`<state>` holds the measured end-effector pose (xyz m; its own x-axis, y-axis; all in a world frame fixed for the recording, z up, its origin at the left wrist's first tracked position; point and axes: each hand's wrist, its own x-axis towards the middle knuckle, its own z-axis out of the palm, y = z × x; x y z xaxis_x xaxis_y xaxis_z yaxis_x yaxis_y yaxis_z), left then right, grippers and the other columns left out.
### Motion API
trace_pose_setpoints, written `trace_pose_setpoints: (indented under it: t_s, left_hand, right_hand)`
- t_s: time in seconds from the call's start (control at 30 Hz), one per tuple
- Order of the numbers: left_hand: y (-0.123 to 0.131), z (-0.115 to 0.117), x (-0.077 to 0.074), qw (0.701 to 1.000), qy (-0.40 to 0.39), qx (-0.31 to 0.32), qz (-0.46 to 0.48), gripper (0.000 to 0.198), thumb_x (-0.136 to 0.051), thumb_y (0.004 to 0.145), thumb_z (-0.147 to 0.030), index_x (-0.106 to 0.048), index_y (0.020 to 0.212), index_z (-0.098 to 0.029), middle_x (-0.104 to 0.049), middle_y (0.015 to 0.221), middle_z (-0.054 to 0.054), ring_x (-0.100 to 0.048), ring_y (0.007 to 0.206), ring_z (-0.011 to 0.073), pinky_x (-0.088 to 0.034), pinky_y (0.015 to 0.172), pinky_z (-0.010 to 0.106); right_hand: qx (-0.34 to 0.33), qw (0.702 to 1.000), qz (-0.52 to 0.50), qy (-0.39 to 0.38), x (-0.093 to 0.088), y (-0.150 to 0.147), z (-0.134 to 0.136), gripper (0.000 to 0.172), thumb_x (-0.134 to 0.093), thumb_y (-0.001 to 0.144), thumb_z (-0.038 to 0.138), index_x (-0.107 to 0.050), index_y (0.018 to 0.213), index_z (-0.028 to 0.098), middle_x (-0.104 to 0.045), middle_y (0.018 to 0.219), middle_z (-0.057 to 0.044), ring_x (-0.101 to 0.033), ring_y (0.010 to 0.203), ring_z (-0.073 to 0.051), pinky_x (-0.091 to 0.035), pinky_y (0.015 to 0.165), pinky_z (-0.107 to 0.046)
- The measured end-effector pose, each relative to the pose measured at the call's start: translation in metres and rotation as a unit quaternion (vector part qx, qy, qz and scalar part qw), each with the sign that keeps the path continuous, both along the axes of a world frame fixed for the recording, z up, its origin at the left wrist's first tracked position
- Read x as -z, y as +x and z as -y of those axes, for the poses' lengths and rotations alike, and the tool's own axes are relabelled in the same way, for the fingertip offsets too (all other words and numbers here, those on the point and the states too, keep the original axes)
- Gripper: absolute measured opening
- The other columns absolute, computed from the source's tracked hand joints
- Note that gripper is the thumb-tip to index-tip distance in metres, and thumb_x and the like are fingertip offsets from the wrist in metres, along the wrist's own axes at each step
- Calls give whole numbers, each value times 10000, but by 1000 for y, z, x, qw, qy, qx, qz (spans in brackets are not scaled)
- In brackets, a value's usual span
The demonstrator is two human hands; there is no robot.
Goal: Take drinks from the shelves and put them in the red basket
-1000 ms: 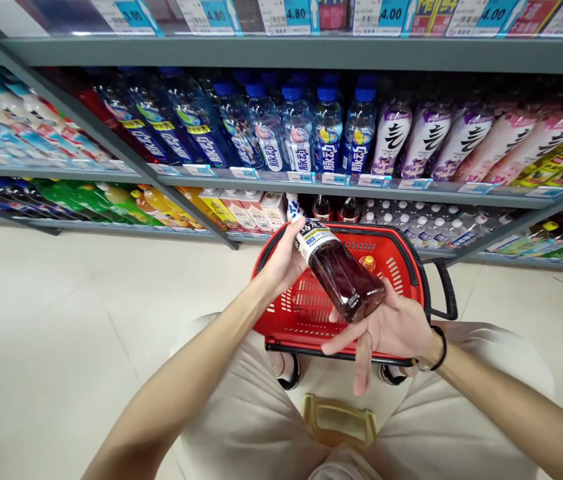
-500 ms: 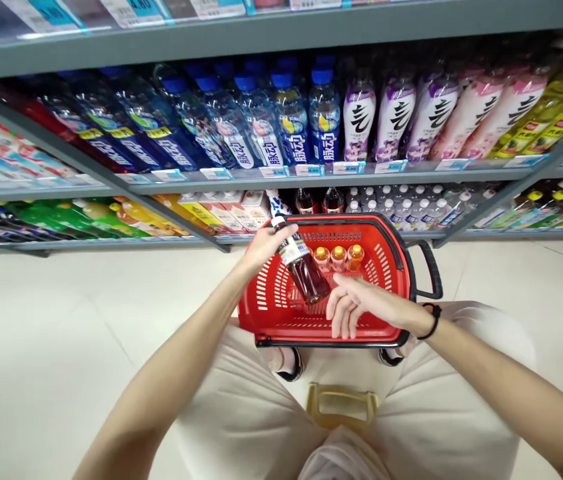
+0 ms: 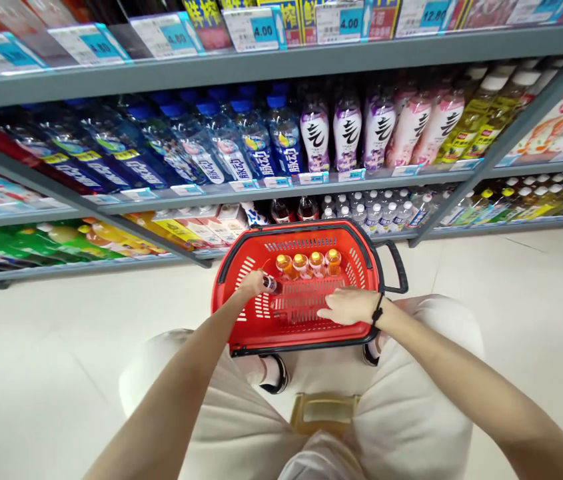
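A red shopping basket (image 3: 241,267) stands on the floor before my knees. My left hand (image 3: 254,285) reaches into its left side, closed on the neck of a dark-drink bottle (image 3: 271,285) that is mostly hidden inside the basket. My right hand (image 3: 348,307) lies over the basket's right part with its fingers stretched out flat. A black band circles that wrist. Several orange-capped bottles (image 3: 308,263) stand in a row along the basket's far wall.
Store shelves (image 3: 271,190) in front hold blue sports-drink bottles (image 3: 256,143), purple and pink bottles (image 3: 376,130), yellow bottles and cartons. Price tags line the shelf edges. A yellow-tan stool (image 3: 324,413) shows between my legs. Pale tiled floor (image 3: 36,347) lies to both sides.
My left hand has lowered the dark bottle from above the basket down into it. My right hand has let go of its base and sunk flat over the basket.
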<state>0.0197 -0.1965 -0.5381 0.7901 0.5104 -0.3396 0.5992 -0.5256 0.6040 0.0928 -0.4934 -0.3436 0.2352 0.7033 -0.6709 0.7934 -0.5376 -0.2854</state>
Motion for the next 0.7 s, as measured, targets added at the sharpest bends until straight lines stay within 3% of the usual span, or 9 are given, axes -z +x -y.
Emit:
trace_pose_setpoints:
  t_s: [0.2,0.43,0.57,0.63,0.7]
  left_hand:
    - [10,15,9,998,-37,-33,-36,420,-722,971,-515,-605,787,-156,-616,759,0,-642,772,173,-541,829,363]
    - [8,20,-16,994,-92,-45,-31,284,-749,975,-406,-662,879,-154,-651,823,12,-668,787,169,-568,770,325]
    - [12,0,-49,991,-123,-58,0,237,-729,1001,-369,-683,934,-147,-660,838,11,-658,743,148,-576,712,293]
    - [21,-17,-78,987,-141,-67,44,245,-720,1008,-369,-684,941,-136,-664,832,10,-651,721,140,-579,695,289]
    - [34,-40,-119,978,-156,-76,119,256,-709,1014,-362,-678,915,-128,-666,816,7,-637,698,130,-578,691,291]
  right_hand:
    - [22,999,20,-12,1,3,3,589,-423,1122,473,-728,1328,12,-693,1361,-294,-668,1322,-379,-534,1075,-464]
    - [25,997,78,7,5,-5,-3,472,-488,1101,335,-766,1245,-17,-735,1247,-311,-713,1239,-401,-574,1013,-480]
    - [3,996,90,16,5,-14,-9,457,-503,1090,324,-774,1243,-11,-746,1219,-308,-739,1188,-399,-587,985,-469]
    - [-9,996,92,16,4,-19,-12,457,-504,1086,322,-775,1240,-13,-750,1211,-304,-744,1178,-399,-590,982,-464]
    - [-18,995,92,14,5,-24,-14,456,-514,1079,320,-772,1238,-21,-750,1213,-303,-744,1177,-404,-594,985,-468]
